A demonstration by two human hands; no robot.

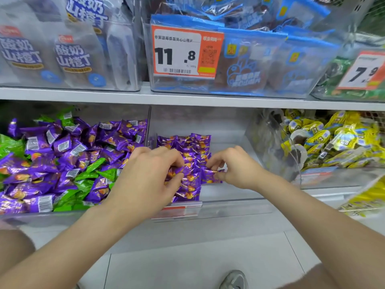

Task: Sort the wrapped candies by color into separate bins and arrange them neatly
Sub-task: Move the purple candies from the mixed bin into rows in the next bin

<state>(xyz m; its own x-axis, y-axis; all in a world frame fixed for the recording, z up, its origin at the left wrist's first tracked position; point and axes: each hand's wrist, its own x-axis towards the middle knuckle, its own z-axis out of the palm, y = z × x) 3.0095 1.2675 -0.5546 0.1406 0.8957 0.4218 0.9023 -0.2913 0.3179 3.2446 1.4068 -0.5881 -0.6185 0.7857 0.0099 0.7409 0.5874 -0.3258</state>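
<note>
Lower shelf, three clear bins side by side

Left bin (41, 216): a loose, mixed heap. Mostly purple candies (41, 155), with green candies (87, 174) scattered through the pile and along the front and far-left edge. Many lie barcode side up. A clear divider (148, 126) stands between this bin and the next.

Middle bin (229, 130): purple only. The sorted candies (187, 142) lie in tidy overlapping rows against the left wall, running from the back toward the front lip.

Left hand (145, 176) reaches over the corner of the left bin into the middle bin. Its fingers are curled, and thumb and forefinger pinch one candy (177, 171) in the middle of the rows.

Right hand (235, 167) is just beside it, fingers curled close. Thumb and fingertips pinch the end of an edge candy (210, 176) at the right side of the rows.

Right bin (260, 142): yellow candies (333, 138), piled loose.

Upper shelf (187, 99), more clear bins:
- white packets (27, 57) at left
- blue packets (250, 63) in the centre, behind a price tag (183, 53) reading 11.8
- green packets (337, 80) at right, behind a second tag (362, 69) reading 7.9

A grey shoe (234, 280) shows on the pale floor below
</note>
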